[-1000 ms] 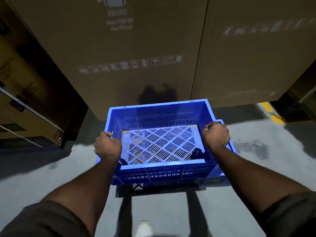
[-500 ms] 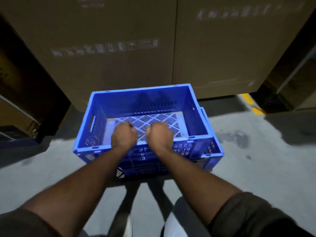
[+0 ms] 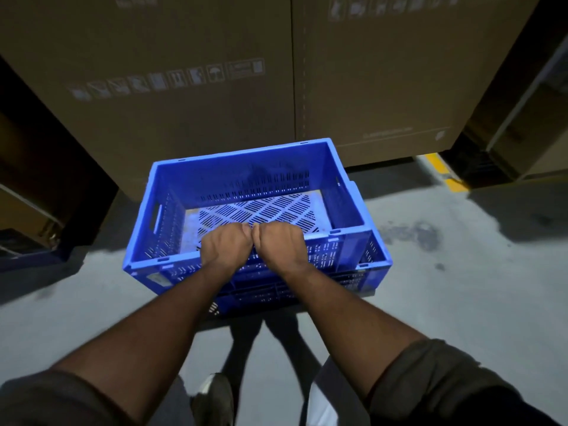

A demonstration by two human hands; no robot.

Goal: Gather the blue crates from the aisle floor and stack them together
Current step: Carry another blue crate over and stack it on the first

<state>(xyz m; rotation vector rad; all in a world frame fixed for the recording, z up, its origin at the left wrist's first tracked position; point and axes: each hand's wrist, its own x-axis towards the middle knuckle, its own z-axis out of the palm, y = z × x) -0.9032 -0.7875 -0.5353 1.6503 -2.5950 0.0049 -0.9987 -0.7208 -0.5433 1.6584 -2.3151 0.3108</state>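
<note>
The blue crate (image 3: 246, 192) sits nested on a second blue crate (image 3: 373, 262) on the grey floor (image 3: 461, 287), and both hands grip its near rim. The left hand (image 3: 226, 245) and the right hand (image 3: 281, 242) are side by side at the middle of that rim, knuckles touching, fingers curled over the edge into the crate. The top crate has a slotted base in a diamond pattern, slotted walls and a handle hole in its left end. A pale label on its near wall, towards the left corner, is too blurred to read. The lower crate shows at the right and beneath the near wall, a little askew from the top one.

Just behind the crate stand two big cardboard boxes (image 3: 184, 87). The left box carries a row of handling symbols, among them an umbrella and up-arrows; the faint printing on the right box cannot be read. Right of the crate, at the foot of the boxes, runs a short yellow floor stripe (image 3: 442, 170). Nearer than the crate, a shoe (image 3: 215, 398) shows on the floor between the forearms.
</note>
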